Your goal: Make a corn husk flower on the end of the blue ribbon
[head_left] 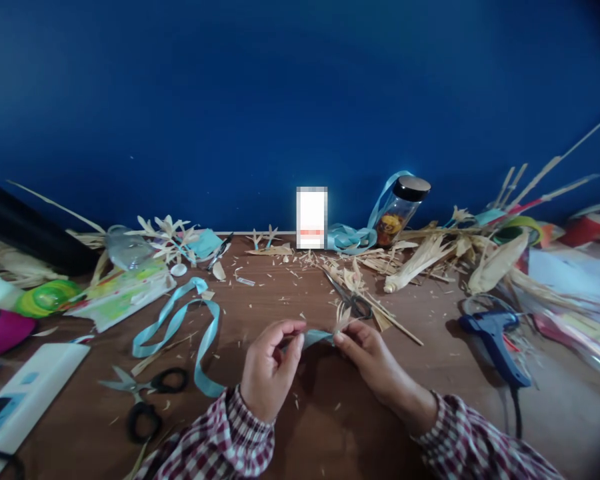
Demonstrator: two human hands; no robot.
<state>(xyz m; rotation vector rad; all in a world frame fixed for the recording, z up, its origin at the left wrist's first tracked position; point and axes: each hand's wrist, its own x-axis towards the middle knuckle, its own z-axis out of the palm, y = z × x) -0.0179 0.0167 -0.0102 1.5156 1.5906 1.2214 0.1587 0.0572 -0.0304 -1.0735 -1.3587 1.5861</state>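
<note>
Near the middle of the brown table, my left hand (274, 363) pinches a light blue ribbon (317, 338). The short visible stretch of it runs across to my right hand (375, 360). Between the thumb and fingers of that right hand is a small corn husk flower (344, 316), its pale petals pointing up, with the ribbon's end against its base. A longer length of blue ribbon (210, 347) lies in loops to the left and passes behind my left sleeve. Just beyond my right hand lies a pair of dark-handled scissors (360, 305), partly among husk scraps.
Black-handled scissors (139, 403) lie open at left, beside a white power strip (40, 393). At right rests a blue glue gun (497, 337) with its cord. A tilted jar (400, 207), dried corn husks (420, 260) and finished husk flowers (167, 233) line the blue wall.
</note>
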